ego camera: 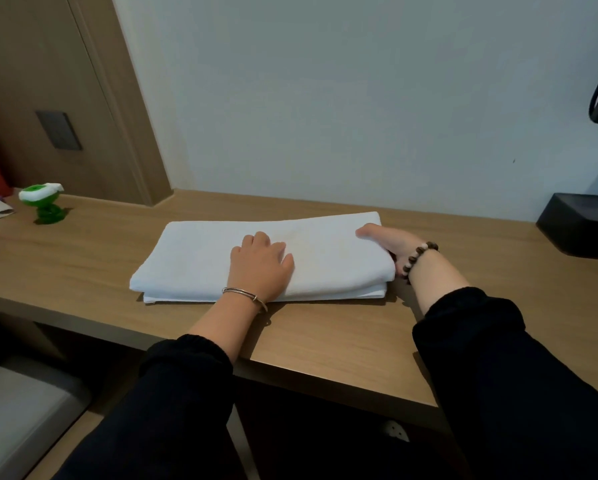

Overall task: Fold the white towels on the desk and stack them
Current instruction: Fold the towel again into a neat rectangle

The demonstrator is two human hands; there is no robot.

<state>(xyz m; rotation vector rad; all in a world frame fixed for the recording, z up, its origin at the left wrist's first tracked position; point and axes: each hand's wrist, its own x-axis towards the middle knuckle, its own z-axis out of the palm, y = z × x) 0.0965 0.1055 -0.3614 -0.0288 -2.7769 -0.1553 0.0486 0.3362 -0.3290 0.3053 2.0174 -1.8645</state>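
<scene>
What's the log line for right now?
left hand: presses folded white cloth towel | right hand: grips its right end | brown wooden desk: towel lies on it

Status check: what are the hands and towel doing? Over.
Left hand pressing flat on towel middle. Right hand pinching its right end, thumb on top. Towel folded, lying on desk. Green toy, black box off to the sides.
</scene>
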